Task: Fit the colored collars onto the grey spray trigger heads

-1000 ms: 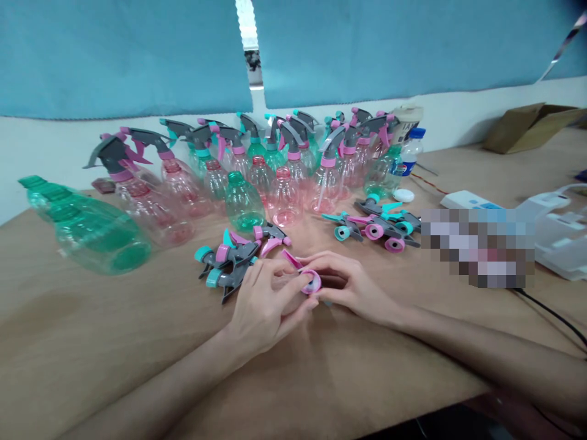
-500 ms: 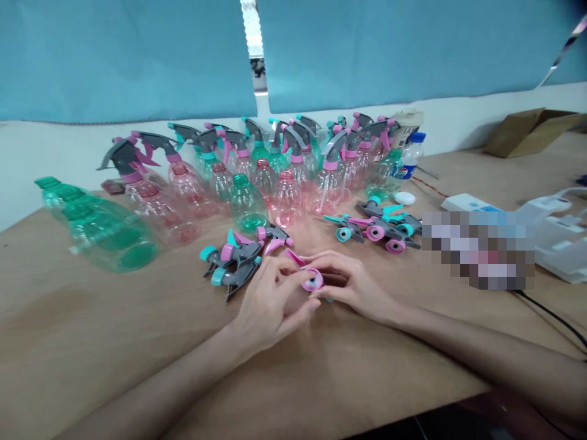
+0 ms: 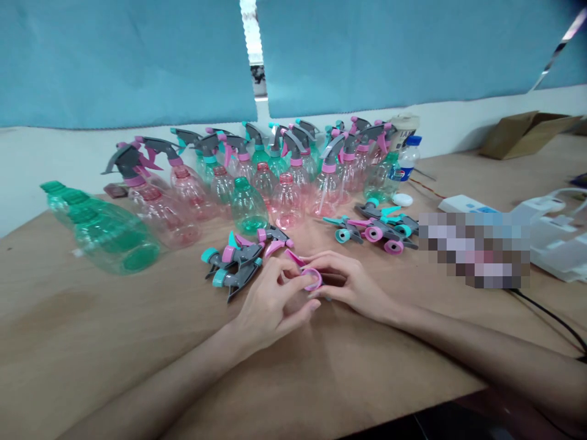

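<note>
The left hand (image 3: 270, 300) comes in from the lower left with its back turned up, forearm slanting forward across the table (image 3: 257, 391). One of its digits stretches rightward onto the collar of a pink-collared sprayer head (image 3: 314, 278), its tip lying over the mouth; another extends below it, just apart from the collar, and the remaining fingers curl in behind. The right hand (image 3: 355, 286) reaches in from the right, wrist low, fingers arched over the top and thumb underneath, pinching the sprayer head between them. I cannot tell whether the left hand grips as well or only presses, since its fingers hide much of the part.

The sprayer head sits between the two hands, near the front of the table. Its round collar opens toward the viewer, so the collar's axis runs away into the right hand's grasp. The pink trigger (image 3: 293, 258) sticks out up and to the left; the grey body's long axis is covered by fingers. Loose sprayer heads (image 3: 241, 252) lie just beyond the left hand.
</note>
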Action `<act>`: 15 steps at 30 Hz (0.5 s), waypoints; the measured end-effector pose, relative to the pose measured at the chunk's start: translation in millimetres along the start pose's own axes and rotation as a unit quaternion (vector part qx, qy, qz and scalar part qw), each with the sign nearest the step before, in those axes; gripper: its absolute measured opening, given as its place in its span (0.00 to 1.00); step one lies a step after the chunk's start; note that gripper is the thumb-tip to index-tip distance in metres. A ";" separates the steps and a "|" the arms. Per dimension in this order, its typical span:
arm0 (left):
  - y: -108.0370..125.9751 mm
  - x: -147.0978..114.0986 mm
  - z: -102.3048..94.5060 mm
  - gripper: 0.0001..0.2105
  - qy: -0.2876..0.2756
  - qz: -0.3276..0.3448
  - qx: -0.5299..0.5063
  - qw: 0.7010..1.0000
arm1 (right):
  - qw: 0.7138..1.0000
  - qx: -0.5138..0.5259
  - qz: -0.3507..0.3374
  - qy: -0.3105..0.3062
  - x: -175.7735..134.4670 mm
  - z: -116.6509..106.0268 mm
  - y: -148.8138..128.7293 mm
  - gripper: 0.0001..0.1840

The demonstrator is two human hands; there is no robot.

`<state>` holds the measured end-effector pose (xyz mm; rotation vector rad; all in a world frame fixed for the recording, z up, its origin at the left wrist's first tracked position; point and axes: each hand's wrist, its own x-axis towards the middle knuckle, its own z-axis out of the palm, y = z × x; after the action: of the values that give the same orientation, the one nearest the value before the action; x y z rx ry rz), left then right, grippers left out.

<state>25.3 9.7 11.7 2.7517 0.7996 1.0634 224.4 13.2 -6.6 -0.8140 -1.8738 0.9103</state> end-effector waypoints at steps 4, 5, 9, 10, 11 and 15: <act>0.3 1.3 1.0 0.08 0.015 -0.044 0.012 0.999 | 0.999 -0.045 -0.020 -0.003 1.2 0.4 -2.4 0.14; 0.3 1.2 1.0 0.07 0.013 -0.048 0.011 0.999 | 0.998 -0.055 -0.024 -0.004 1.4 0.8 -3.0 0.14; -0.6 -1.2 0.3 0.08 -0.011 -0.012 -0.008 1.000 | 0.997 -0.075 -0.031 -0.001 1.4 0.9 -3.8 0.13; -0.9 -2.1 0.1 0.09 -0.013 -0.001 -0.012 1.000 | 0.997 -0.078 -0.028 0.006 1.6 0.1 -3.7 0.13; -1.1 -2.9 0.0 0.10 -0.011 0.006 -0.016 1.000 | 0.996 -0.082 -0.025 0.016 2.0 -1.1 -3.6 0.12; -2.2 -6.1 -0.3 0.12 0.003 -0.019 -0.024 1.000 | 0.994 -0.096 -0.014 0.057 5.8 -8.9 -3.5 0.12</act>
<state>20.4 8.5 7.7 2.6835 0.8141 1.0708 229.4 18.5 1.9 -0.9324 -1.8877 0.6589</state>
